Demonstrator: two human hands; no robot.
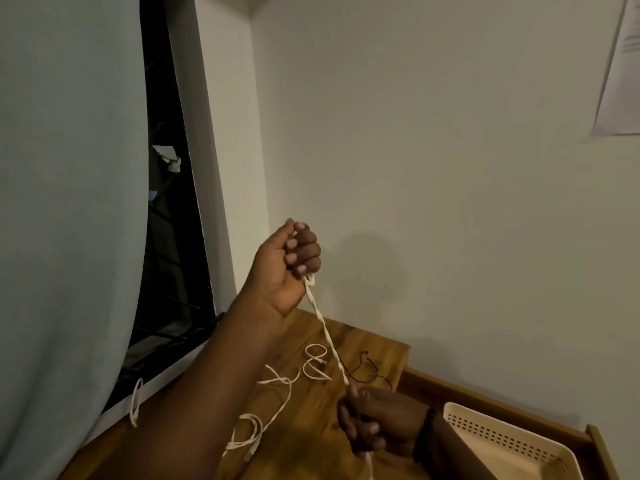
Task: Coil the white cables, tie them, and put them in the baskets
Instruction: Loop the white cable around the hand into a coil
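Observation:
My left hand (289, 265) is raised in front of the wall, fist curled round the upper end of a twisted white cable (327, 336). The cable runs taut down and to the right into my right hand (375, 424), which grips its lower part just above the wooden table (301, 427); a tail hangs below that hand. Other white cables (277, 382) lie loose and looped on the table behind my forearm. A cream perforated basket (502, 441) sits at the lower right, right of my right wrist.
A thin black cord (369, 372) lies on the table near the wall. A pale curtain (69, 220) hangs at the left over a dark window, with a white looped cord (136, 403) on its edge. A paper sheet (620, 71) hangs on the wall at upper right.

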